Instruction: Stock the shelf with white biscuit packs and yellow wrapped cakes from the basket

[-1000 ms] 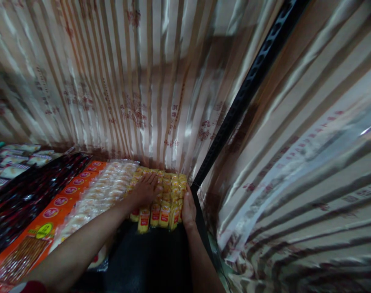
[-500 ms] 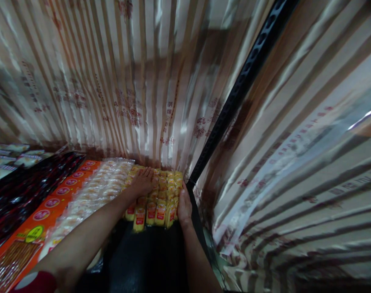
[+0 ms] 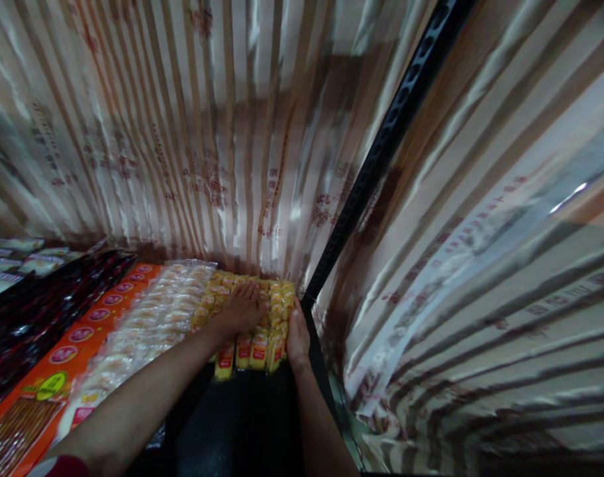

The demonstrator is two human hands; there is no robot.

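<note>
Several yellow snack packets with red labels (image 3: pixel 256 347) lie in rows on a dark shelf, pushed into its back right corner. My left hand (image 3: pixel 240 309) rests flat on top of them, fingers stretched out toward the back. My right hand (image 3: pixel 297 336) presses edge-on against the right side of the rows, fingers straight and together, next to the black shelf post (image 3: pixel 381 149).
Left of the yellow packets lie clear bags of pale snacks (image 3: pixel 155 318), then orange packs (image 3: pixel 58 371) and dark glossy packs (image 3: pixel 24 318). Striped shiny wrapping (image 3: pixel 193 132) hangs behind and to the right. A bare dark shelf surface (image 3: pixel 252 424) lies in front.
Both hands have slid slightly toward the back of the shelf with the yellow packets, and the rows sit tighter in the corner. The view has shifted a little.
</note>
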